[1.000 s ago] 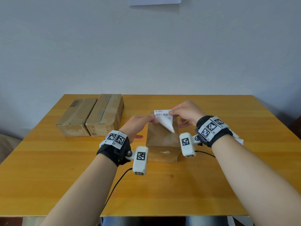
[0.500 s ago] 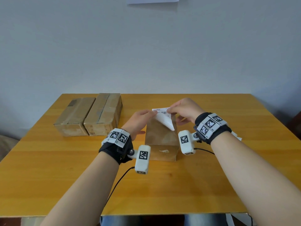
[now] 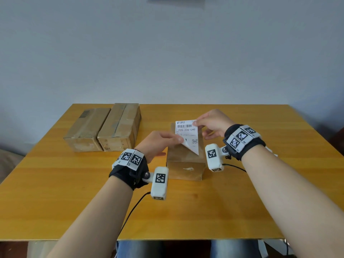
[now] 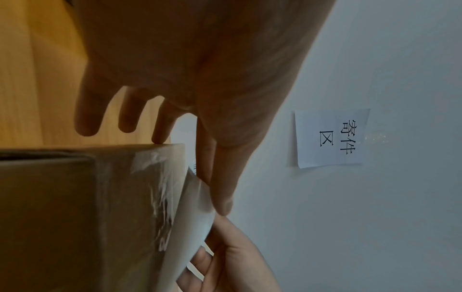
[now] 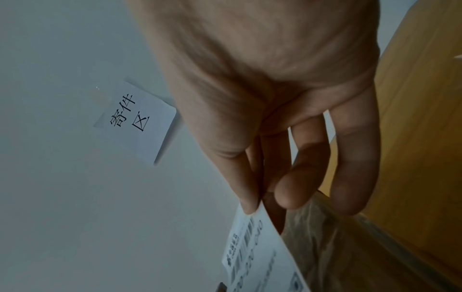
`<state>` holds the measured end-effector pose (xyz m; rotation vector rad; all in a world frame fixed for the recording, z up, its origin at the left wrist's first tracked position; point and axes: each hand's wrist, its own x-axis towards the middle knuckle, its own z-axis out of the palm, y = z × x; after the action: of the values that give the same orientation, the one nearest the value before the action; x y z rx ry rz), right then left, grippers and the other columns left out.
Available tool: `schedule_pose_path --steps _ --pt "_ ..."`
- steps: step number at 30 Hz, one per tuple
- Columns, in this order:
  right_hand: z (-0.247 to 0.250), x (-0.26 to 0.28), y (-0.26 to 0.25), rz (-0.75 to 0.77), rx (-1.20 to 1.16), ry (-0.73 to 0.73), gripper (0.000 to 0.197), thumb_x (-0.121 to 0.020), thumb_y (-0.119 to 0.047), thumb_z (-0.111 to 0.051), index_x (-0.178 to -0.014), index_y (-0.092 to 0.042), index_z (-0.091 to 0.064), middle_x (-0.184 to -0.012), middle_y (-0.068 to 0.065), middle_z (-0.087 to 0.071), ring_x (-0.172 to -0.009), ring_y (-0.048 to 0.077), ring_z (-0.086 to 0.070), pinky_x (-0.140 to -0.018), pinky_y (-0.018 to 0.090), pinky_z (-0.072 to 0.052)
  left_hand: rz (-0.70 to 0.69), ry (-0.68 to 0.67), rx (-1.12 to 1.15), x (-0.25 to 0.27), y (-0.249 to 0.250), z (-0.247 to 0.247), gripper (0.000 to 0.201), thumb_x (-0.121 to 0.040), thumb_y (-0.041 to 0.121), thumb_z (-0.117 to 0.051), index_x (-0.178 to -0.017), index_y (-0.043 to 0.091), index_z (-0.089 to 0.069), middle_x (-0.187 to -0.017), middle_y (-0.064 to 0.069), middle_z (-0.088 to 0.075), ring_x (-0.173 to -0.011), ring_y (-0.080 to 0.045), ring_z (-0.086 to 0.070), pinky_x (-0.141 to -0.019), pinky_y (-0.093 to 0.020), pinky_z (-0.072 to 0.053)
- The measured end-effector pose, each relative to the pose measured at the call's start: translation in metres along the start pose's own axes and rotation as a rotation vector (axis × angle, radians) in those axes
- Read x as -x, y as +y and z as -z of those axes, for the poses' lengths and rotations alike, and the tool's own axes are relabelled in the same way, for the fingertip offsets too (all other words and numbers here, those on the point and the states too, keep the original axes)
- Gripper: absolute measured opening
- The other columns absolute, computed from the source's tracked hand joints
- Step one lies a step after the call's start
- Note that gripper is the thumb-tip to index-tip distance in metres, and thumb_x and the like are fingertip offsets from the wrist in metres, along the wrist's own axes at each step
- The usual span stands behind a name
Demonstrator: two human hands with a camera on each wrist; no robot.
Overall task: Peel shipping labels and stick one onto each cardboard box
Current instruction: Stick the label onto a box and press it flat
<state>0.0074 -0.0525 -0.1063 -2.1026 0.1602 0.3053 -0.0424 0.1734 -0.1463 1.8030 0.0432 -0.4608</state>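
While the left hand (image 3: 160, 144) pinches the white printed shipping label's (image 3: 187, 134) near corner, the right hand (image 3: 212, 123) pinches its far corner above the upright brown cardboard box (image 3: 185, 161).

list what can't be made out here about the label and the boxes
- Shipping label: small print under the big number is too small in the head view; the right wrist view is blurred.
- Label's lower left corner: covered by the left hand, so its grip is hidden there.
- Near box: its top is partly covered by the label.
- Two far boxes: far sides face away; no wrist view shows them.
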Motion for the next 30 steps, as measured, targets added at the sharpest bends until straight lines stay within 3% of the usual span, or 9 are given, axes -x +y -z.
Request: schedule_pose_path --steps 6,10,15,19,24,27,30 --pt "-0.001 -0.003 0.002 -0.003 0.015 0.004 0.010 -0.097 -0.020 -0.074 -0.105 -0.015 -0.074 -0.098 0.007 -0.079 -0.057 0.017 -0.063 -0.066 0.036 -0.064 -0.012 -0.035 -0.016 -0.002 -0.012 0.004 0.022 -0.079 0.041 -0.092 -0.096 0.030 -0.085 -0.126 0.010 -0.075 -0.127 -0.021 -0.064 -0.111 -0.054 -0.052" --pt "-0.002 -0.005 0.006 0.010 0.042 0.036 0.010 -0.096 -0.021 -0.075 -0.104 -0.017 -0.075 -0.097 0.006 -0.078 -0.048 0.013 -0.056 -0.053 0.029 -0.058 -0.007 -0.045 -0.027 0.001 -0.014 0.004 0.018 -0.078 0.040 -0.091 -0.093 0.031 -0.085 -0.126 0.010 -0.075 -0.126 -0.019 -0.063 -0.111 -0.053 -0.051" --pt "-0.001 -0.007 0.010 -0.001 0.085 0.050 0.011 -0.094 -0.024 -0.077 -0.101 -0.016 -0.077 -0.099 0.005 -0.077 -0.057 0.014 -0.046 -0.048 0.027 -0.050 0.002 -0.053 -0.027 0.000 -0.018 0.004 0.025 -0.071 0.045 -0.092 -0.092 0.032 -0.085 -0.125 0.010 -0.075 -0.127 -0.020 -0.063 -0.112 -0.053 -0.050" --pt "-0.002 -0.009 0.013 -0.007 0.118 0.064 0.021 -0.093 -0.027 -0.078 -0.107 -0.011 -0.079 -0.090 0.005 -0.067 -0.068 0.018 -0.050 -0.048 0.027 -0.046 0.006 -0.049 -0.007 -0.002 -0.022 0.004 0.013 -0.081 0.038 -0.090 -0.092 0.033 -0.085 -0.123 0.010 -0.076 -0.127 -0.020 -0.063 -0.113 -0.054 -0.050" --pt "-0.004 -0.010 0.015 -0.016 0.133 0.068 0.020 -0.093 -0.027 -0.079 -0.107 -0.012 -0.079 -0.075 0.003 -0.057 -0.064 0.019 -0.047 -0.048 0.028 -0.043 0.015 -0.046 0.004 -0.003 -0.024 0.004 0.013 -0.081 0.039 -0.089 -0.092 0.034 -0.085 -0.121 0.010 -0.077 -0.126 -0.019 -0.064 -0.113 -0.054 -0.049" --pt "-0.006 -0.012 0.016 -0.013 0.138 0.061 0.019 -0.093 -0.026 -0.079 -0.107 -0.013 -0.079 -0.077 0.004 -0.061 -0.063 0.019 -0.046 -0.046 0.027 -0.042 0.021 -0.041 0.007 -0.003 -0.025 0.004 0.011 -0.082 0.039 -0.089 -0.091 0.035 -0.084 -0.118 0.012 -0.078 -0.125 -0.019 -0.064 -0.113 -0.053 -0.049" --pt "-0.008 -0.014 0.017 -0.006 0.115 0.051 0.015 -0.092 -0.026 -0.079 -0.103 -0.015 -0.079 -0.092 0.008 -0.069 -0.070 0.020 -0.051 -0.046 0.027 -0.044 0.031 -0.040 0.002 -0.003 -0.027 0.004 0.012 -0.083 0.039 -0.088 -0.093 0.033 -0.084 -0.118 0.012 -0.078 -0.124 -0.019 -0.065 -0.113 -0.053 -0.050"
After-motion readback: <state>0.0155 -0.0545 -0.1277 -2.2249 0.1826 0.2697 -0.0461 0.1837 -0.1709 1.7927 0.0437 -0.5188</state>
